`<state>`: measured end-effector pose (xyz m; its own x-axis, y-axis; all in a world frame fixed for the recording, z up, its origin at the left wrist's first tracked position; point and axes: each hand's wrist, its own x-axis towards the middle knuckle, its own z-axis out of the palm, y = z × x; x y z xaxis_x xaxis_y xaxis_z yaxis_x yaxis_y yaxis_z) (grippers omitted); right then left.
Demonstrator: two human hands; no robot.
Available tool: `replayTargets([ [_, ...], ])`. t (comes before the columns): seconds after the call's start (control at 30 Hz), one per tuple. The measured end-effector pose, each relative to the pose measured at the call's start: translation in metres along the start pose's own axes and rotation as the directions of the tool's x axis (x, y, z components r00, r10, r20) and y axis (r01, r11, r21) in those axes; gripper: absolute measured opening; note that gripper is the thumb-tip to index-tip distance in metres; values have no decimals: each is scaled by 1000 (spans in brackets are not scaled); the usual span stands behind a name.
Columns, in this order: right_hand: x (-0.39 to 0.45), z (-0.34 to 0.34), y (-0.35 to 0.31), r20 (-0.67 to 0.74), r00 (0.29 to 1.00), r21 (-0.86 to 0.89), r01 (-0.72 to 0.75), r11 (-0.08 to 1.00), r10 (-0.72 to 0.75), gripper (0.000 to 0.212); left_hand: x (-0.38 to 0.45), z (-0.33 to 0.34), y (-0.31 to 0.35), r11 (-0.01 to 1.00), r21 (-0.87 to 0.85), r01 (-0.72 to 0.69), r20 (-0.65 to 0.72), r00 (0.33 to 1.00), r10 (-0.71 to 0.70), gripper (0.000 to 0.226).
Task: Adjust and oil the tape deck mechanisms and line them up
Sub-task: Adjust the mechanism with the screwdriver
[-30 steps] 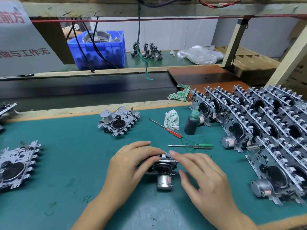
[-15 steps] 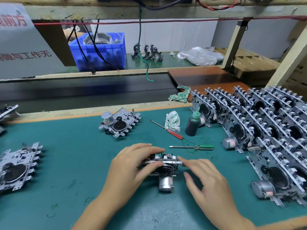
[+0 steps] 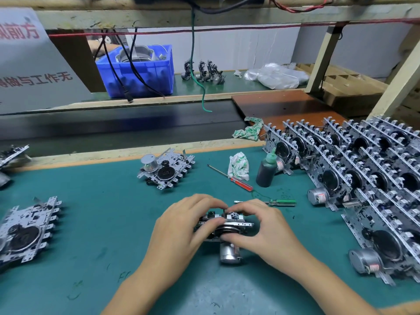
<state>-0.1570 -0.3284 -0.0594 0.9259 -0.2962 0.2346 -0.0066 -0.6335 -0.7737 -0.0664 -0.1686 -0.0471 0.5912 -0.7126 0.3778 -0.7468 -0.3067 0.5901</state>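
- Both hands are on one deck [image 3: 227, 226] at the middle of the green mat [image 3: 102, 223]: the left hand [image 3: 184, 226] grips its near-left edge, thumb across the metal frame, fingers curled over the top.
- The right hand [image 3: 266, 228] pinches the same deck from the right, fingertips [image 3: 234, 210] meeting the left ones over the small parts on top, thumb under the frame near the motor [image 3: 229, 252], which points toward the person.
- To my eye this is the adjusting step: fingers working a part on the deck by feel, no tool in either hand.
- The oil bottle [image 3: 266, 171] stands untouched behind, near the rag [image 3: 238, 165]; the red screwdriver [image 3: 238, 183] and the green screwdriver [image 3: 279, 202] lie flat on the mat just beyond the hands.
- Finished decks stand leaning in rows [image 3: 363, 169] on the right; loose decks lie flat at back [image 3: 167, 168] and at far left [image 3: 25, 230], probably waiting.
- Next, I'd guess, one hand must free itself for the bottle or a screwdriver while the other keeps the deck steady.
- After that it joins the row, set at the same lean.
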Motion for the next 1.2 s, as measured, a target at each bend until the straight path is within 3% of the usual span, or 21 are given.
replayTargets([
  [0.33, 2, -4, 1, 64, 997, -27, -41, 999, 43, 41, 1, 1, -7, 999, -30, 11, 60, 998, -9, 36],
  [0.43, -14, -6, 12, -4, 999, -227, 32, 973, -34, 42, 1, 2, -8, 1000, -17, -1, 54, 999, 2, 36],
  [0.5, -25, -8, 18, -68, 982, -424, 129, 896, -174, 36, 0, 2, -8, 1000, -14, -10, 45, 999, 10, 36],
  [0.6, -34, -7, 28, -19, 954, -574, 235, 785, -299, 27, 2, 2, -7, 1000, 5, -21, 44, 999, 21, 37],
  [0.77, -35, -8, 24, 11, 978, -558, 180, 810, -209, 34, 1, 0, -8, 998, -62, -30, 48, 998, 33, 31],
  [0.87, -34, -12, 17, 3, 980, -569, 164, 806, -197, 35, -1, -6, -10, 993, -117, -9, 50, 999, 15, 12],
  [1.0, -24, -27, 3, -83, 984, -336, 122, 934, -158, 32, 1, -13, -10, 989, 75, -130, -79, 988, 136, 14],
  [1.2, 7, -40, -7, 204, 944, -507, 328, 797, -258, 32, 19, -17, -9, 973, 147, -178, -27, 983, 184, 29],
])
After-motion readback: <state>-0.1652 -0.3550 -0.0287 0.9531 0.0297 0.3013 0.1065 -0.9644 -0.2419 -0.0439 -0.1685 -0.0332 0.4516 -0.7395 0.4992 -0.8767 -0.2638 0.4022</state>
